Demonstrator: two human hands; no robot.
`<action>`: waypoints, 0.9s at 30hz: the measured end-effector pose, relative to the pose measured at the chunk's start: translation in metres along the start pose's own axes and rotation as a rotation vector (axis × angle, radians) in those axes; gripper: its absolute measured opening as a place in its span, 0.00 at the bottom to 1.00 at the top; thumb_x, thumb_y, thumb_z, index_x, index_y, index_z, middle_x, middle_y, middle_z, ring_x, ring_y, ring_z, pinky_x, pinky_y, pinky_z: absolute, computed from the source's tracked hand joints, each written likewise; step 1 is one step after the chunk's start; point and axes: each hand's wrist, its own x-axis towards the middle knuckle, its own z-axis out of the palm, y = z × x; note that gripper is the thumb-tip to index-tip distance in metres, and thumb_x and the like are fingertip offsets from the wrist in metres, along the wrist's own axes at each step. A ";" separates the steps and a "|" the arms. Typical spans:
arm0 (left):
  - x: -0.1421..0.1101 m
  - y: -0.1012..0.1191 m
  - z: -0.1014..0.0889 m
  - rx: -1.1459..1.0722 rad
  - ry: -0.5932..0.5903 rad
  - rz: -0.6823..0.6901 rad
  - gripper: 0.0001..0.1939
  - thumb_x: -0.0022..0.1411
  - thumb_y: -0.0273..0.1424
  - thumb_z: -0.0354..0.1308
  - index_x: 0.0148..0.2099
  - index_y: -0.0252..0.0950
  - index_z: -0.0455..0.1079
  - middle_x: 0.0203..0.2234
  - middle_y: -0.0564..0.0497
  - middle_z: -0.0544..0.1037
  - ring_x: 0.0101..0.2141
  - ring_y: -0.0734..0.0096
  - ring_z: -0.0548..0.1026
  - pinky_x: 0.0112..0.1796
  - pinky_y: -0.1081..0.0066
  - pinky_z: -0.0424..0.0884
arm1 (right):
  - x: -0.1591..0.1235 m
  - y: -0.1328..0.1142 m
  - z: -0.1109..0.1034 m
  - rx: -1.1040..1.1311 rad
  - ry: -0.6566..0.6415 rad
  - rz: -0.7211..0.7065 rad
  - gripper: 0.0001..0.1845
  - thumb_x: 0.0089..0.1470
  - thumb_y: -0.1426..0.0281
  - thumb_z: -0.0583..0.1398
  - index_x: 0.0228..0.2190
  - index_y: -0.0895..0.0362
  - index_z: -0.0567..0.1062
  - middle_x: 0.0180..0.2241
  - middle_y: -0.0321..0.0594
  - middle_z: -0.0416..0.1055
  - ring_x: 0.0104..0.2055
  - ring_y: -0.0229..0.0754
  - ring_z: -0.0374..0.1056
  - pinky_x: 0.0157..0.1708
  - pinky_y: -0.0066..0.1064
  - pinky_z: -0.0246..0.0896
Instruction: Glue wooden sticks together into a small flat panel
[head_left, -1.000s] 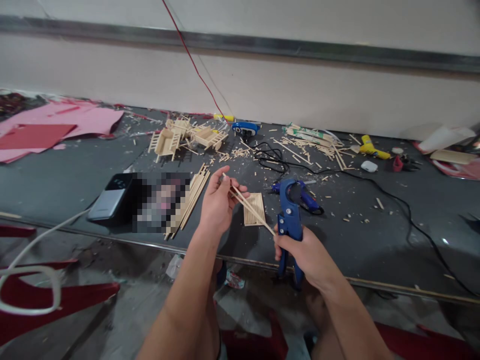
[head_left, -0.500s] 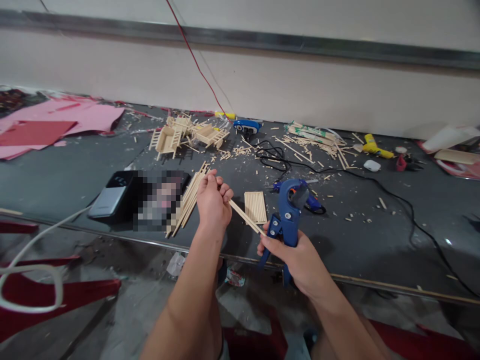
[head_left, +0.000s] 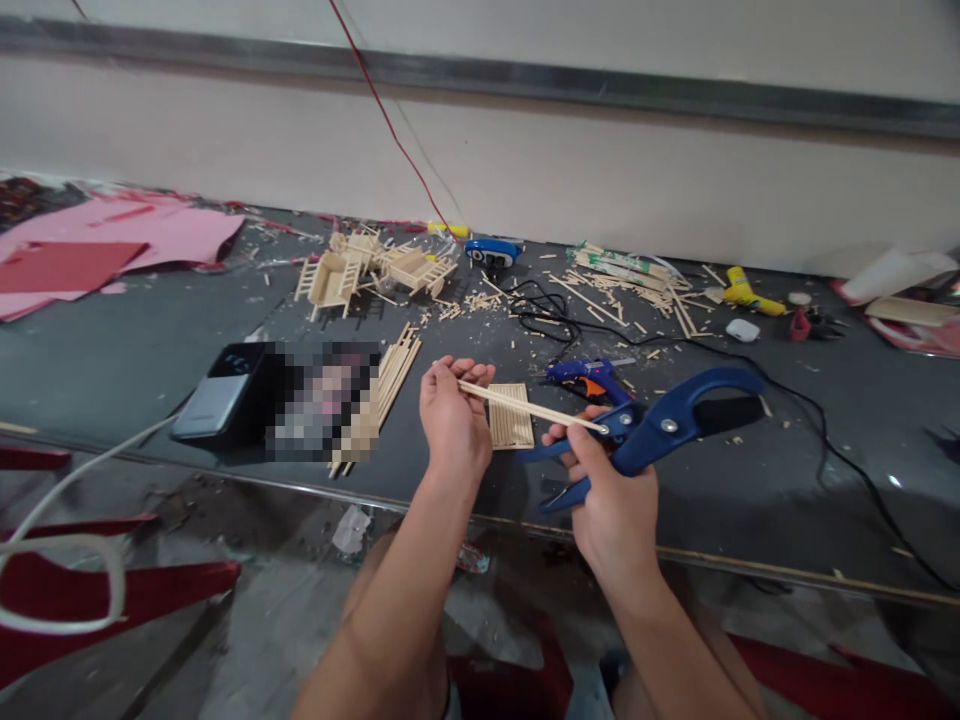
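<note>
A couple of thin wooden sticks (head_left: 534, 408) span the gap between my hands above the table's front part. My left hand (head_left: 457, 425) pinches their left end between thumb and fingers. In my right hand (head_left: 615, 505) is a blue pipe cutter (head_left: 660, 428), its curved jaw pointing right; the thumb of that hand also presses on the sticks' right end. Behind the sticks lies a small flat panel of joined sticks (head_left: 511, 425). A bundle of loose sticks (head_left: 397, 375) rests left of my left hand. Beyond the cutter lies a blue glue gun (head_left: 592, 375).
Small stick-built furniture (head_left: 334, 280) stands at the back, near scattered offcuts (head_left: 480, 300). A black cable (head_left: 795, 385) runs across the right side. A phone (head_left: 225, 390) leans at left. Pink paper (head_left: 180, 230) covers the far left. The table's front edge (head_left: 720, 562) is close to me.
My right hand has turned the cutter from upright to pointing right. My left hand has moved right, and the sticks now lie flatter between both hands.
</note>
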 end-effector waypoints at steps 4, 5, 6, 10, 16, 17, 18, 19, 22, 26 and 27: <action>-0.010 -0.006 0.000 0.060 -0.093 -0.065 0.05 0.67 0.29 0.46 0.37 0.36 0.61 0.24 0.56 0.72 0.23 0.80 0.71 0.32 0.75 0.70 | 0.014 -0.010 -0.001 0.042 0.075 -0.104 0.13 0.41 0.72 0.67 0.32 0.55 0.72 0.24 0.30 0.73 0.27 0.36 0.72 0.36 0.35 0.69; -0.013 -0.007 -0.001 0.095 -0.122 -0.080 0.05 0.66 0.30 0.48 0.37 0.36 0.61 0.24 0.56 0.72 0.22 0.82 0.70 0.28 0.78 0.68 | 0.018 -0.013 -0.003 0.043 0.081 -0.121 0.13 0.42 0.72 0.67 0.32 0.55 0.72 0.24 0.29 0.72 0.27 0.36 0.71 0.36 0.34 0.69; -0.016 -0.008 -0.001 0.133 -0.155 -0.088 0.05 0.66 0.31 0.49 0.36 0.36 0.61 0.24 0.56 0.72 0.20 0.83 0.68 0.25 0.79 0.65 | 0.022 -0.016 -0.004 0.044 0.087 -0.137 0.13 0.41 0.72 0.67 0.32 0.55 0.72 0.23 0.29 0.72 0.26 0.35 0.71 0.36 0.34 0.70; -0.026 -0.012 -0.003 0.263 -0.342 -0.036 0.08 0.64 0.36 0.51 0.36 0.36 0.60 0.25 0.54 0.74 0.18 0.83 0.64 0.21 0.79 0.61 | 0.039 -0.029 -0.012 0.099 0.152 -0.147 0.13 0.40 0.74 0.66 0.31 0.56 0.72 0.21 0.29 0.71 0.24 0.33 0.69 0.34 0.30 0.71; -0.036 -0.013 -0.006 0.481 -0.527 -0.040 0.11 0.63 0.40 0.51 0.35 0.37 0.61 0.21 0.56 0.72 0.17 0.80 0.66 0.17 0.79 0.60 | 0.053 -0.043 -0.023 0.164 0.211 -0.082 0.13 0.38 0.74 0.66 0.30 0.56 0.72 0.22 0.30 0.69 0.25 0.33 0.68 0.35 0.28 0.71; -0.038 -0.013 -0.006 0.500 -0.529 -0.030 0.11 0.63 0.40 0.51 0.35 0.37 0.60 0.20 0.57 0.71 0.17 0.80 0.65 0.17 0.79 0.60 | 0.054 -0.043 -0.024 0.163 0.209 -0.075 0.13 0.38 0.74 0.66 0.30 0.57 0.72 0.22 0.30 0.69 0.26 0.33 0.68 0.35 0.28 0.71; -0.039 -0.013 -0.007 0.515 -0.524 -0.004 0.11 0.63 0.40 0.51 0.35 0.37 0.60 0.20 0.57 0.70 0.17 0.80 0.65 0.17 0.79 0.60 | 0.054 -0.042 -0.026 0.162 0.205 -0.073 0.12 0.38 0.73 0.66 0.30 0.57 0.72 0.23 0.30 0.69 0.26 0.33 0.68 0.35 0.29 0.71; -0.041 -0.014 -0.007 0.534 -0.517 0.034 0.12 0.63 0.40 0.51 0.35 0.37 0.60 0.20 0.57 0.69 0.17 0.80 0.64 0.17 0.79 0.60 | 0.054 -0.040 -0.027 0.160 0.200 -0.072 0.12 0.38 0.73 0.66 0.29 0.57 0.72 0.23 0.30 0.69 0.27 0.33 0.68 0.36 0.30 0.71; -0.045 -0.018 -0.012 0.623 -0.499 0.196 0.11 0.64 0.41 0.49 0.38 0.38 0.62 0.23 0.55 0.72 0.20 0.79 0.67 0.20 0.77 0.62 | 0.052 -0.032 -0.028 0.137 0.162 -0.041 0.11 0.39 0.70 0.67 0.27 0.57 0.71 0.24 0.30 0.68 0.27 0.33 0.68 0.38 0.32 0.71; -0.052 -0.026 -0.021 0.776 -0.631 0.406 0.10 0.65 0.38 0.49 0.42 0.38 0.66 0.27 0.51 0.75 0.26 0.75 0.71 0.29 0.73 0.67 | 0.047 -0.027 -0.025 0.118 0.072 0.056 0.13 0.41 0.65 0.67 0.24 0.58 0.71 0.24 0.31 0.68 0.28 0.32 0.68 0.38 0.29 0.70; -0.054 -0.027 -0.023 0.812 -0.680 0.436 0.10 0.65 0.37 0.49 0.42 0.38 0.66 0.29 0.50 0.76 0.28 0.73 0.72 0.32 0.71 0.68 | 0.045 -0.027 -0.024 0.120 0.073 0.071 0.13 0.41 0.65 0.67 0.24 0.58 0.71 0.24 0.31 0.68 0.28 0.32 0.68 0.37 0.28 0.70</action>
